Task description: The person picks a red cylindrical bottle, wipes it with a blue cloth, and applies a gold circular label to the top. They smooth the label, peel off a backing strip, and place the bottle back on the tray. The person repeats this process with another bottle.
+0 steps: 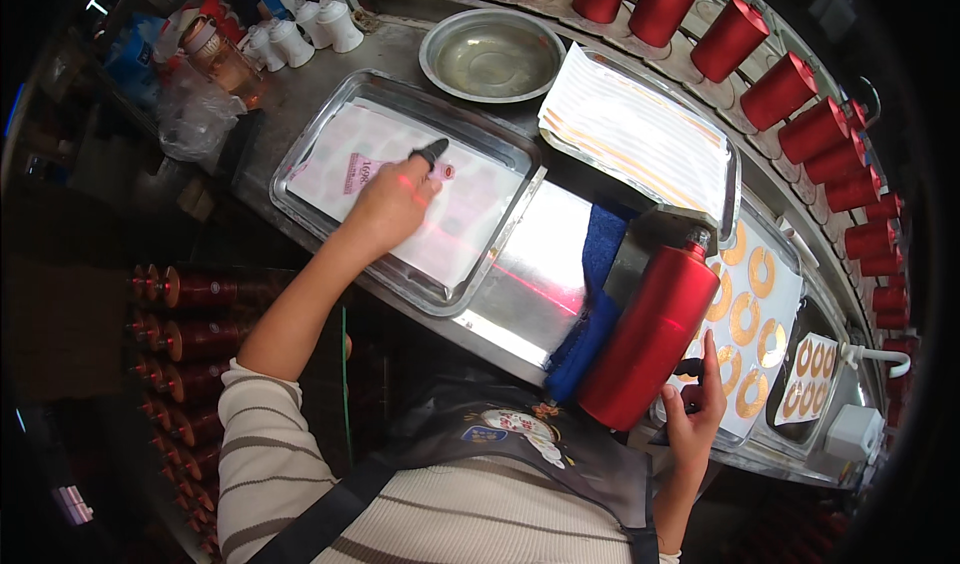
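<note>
Striped shirt [450, 519], glossy red cylinder [655, 334], pink-printed white sheet [475, 199]

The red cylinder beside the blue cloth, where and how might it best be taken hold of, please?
Probably round the long body of the red cylinder, from its right, where the right hand is; the blue cloth flanks its left.

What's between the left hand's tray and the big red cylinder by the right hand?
In the head view: shiny metal counter beside the tray, then a blue cloth beside the red cylinder.
</note>
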The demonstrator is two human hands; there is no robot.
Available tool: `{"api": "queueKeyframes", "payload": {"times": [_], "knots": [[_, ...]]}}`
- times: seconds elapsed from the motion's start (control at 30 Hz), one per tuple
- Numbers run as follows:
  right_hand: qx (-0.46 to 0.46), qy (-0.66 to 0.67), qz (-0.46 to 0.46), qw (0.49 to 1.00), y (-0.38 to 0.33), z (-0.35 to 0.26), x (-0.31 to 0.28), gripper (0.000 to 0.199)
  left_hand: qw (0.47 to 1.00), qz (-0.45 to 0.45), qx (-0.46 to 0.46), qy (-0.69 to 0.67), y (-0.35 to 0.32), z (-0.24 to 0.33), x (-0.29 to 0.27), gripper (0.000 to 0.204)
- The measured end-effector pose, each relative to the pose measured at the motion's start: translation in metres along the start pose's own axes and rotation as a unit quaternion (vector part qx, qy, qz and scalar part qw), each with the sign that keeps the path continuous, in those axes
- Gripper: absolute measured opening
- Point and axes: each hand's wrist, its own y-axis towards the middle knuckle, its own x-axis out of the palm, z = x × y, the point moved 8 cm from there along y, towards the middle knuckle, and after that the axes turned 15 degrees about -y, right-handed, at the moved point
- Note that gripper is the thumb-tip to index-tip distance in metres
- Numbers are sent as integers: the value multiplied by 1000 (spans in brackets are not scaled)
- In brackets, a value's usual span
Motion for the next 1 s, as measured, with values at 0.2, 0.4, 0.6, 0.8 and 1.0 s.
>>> {"api": "queueKeyframes", "payload": {"times": [0.2,0.4,0.6,0.8,1.0], "knots": [[25,4,12,1000,-7,1,-5,81,967,10,240,89,60,9,-29,36],[47,0,29,998,-20,8,-7,77,973,-94,191,87,68,3,-9,45],[36,-7,21,999,-20,1,-7,74,974,-144,144,102,72,11,-7,49],[35,-9,17,999,-21,3,-3,73,972,-141,150,116,78,9,-8,46],[23,-4,29,999,-26,3,-2,70,981,-153,96,-77,107,-15,1,27]]}}
